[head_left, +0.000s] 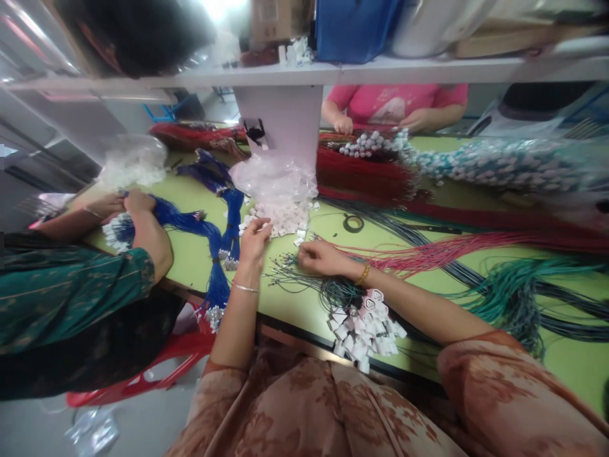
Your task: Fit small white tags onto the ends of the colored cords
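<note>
My left hand (255, 240) is at the near-left edge of a pile of small white plastic connector housings (285, 221). Its thumb and fingers are drawn together; what lies between them is too small to make out. My right hand (314, 258) is closed just above the terminal ends of a bundle of dark wires (297, 278). Its curled fingers hide whatever they grip. Below my right forearm, a cluster of white housings (364, 330) attached to dark wires hangs over the table's front edge. Two loose housings (299, 238) lie between my hands.
A plastic bag (273, 178) lies behind the pile. Black tape (353, 223), red wires (428, 254) and green wires (514, 285) lie to the right. At left, a co-worker's hands (137, 202) handle blue wires (216, 279). Another person in pink (394, 105) sits opposite, beneath a shelf (304, 75).
</note>
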Motion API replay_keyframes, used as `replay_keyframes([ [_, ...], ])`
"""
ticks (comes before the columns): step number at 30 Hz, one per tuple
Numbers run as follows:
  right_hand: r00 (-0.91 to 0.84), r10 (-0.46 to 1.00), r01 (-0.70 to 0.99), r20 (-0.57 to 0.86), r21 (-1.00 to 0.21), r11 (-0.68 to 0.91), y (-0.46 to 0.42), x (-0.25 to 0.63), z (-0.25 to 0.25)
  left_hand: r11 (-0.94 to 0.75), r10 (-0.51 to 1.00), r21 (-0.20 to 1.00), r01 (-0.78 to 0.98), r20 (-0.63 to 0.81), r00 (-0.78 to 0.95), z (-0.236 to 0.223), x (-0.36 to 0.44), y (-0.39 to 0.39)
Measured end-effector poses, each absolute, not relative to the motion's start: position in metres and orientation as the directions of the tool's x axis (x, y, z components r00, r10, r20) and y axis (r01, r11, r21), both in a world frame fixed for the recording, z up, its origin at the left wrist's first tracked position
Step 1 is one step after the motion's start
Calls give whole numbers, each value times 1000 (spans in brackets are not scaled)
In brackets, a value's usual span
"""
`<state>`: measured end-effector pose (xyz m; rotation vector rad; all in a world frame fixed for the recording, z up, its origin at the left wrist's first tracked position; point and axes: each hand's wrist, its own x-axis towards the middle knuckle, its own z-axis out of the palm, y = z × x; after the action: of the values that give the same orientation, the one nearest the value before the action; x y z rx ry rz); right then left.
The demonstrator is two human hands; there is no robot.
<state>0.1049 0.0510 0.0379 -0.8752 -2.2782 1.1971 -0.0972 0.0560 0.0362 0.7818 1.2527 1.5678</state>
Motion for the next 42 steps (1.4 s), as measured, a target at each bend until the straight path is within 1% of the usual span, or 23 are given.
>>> replay_keyframes([
  [3, -679, 722, 186, 129, -922, 340, 56, 91, 43, -18, 957, 894, -448, -115, -267, 41, -96, 50],
  [6, -637, 754, 99, 164, -952, 290, 57, 84, 49, 38, 976, 823, -567, -153, -156, 40, -87, 40],
  [10, -527, 831, 132, 178, -949, 287, 54, 87, 52, 150, 979, 765, -626, -204, -15, 37, -75, 30],
  [13, -443, 874, 193, 199, -931, 310, 51, 93, 52, 182, 978, 740, -647, -206, 40, 37, -68, 29],
  [16, -408, 889, 232, 210, -917, 323, 50, 98, 52, 176, 979, 738, -651, -200, 38, 37, -63, 29],
  [21, -402, 897, 290, 184, -903, 316, 52, 99, 51, 193, 978, 756, -626, -200, 60, 37, -60, 27],
  [26, -413, 891, 331, 189, -880, 340, 52, 98, 49, 149, 986, 784, -603, -160, 35, 32, -57, 26],
  [28, -434, 879, 350, 197, -863, 366, 51, 97, 46, 118, 990, 806, -580, -142, 4, 28, -53, 25],
  [31, -437, 873, 372, 217, -840, 394, 52, 98, 39, 34, 990, 874, -485, -96, -103, 23, -45, 22],
  [34, -464, 856, 356, 229, -836, 417, 53, 101, 36, -10, 982, 911, -411, -69, -176, 17, -39, 20],
  [37, -486, 845, 341, 225, -841, 420, 51, 103, 36, -1, 979, 911, -413, -83, -184, 14, -37, 19],
  [40, -473, 851, 379, 228, -819, 430, 51, 104, 35, -9, 981, 916, -401, -69, -179, 16, -37, 19],
  [42, -508, 837, 363, 205, -830, 424, 55, 104, 33, 14, 981, 917, -398, -91, -173, 19, -41, 19],
])
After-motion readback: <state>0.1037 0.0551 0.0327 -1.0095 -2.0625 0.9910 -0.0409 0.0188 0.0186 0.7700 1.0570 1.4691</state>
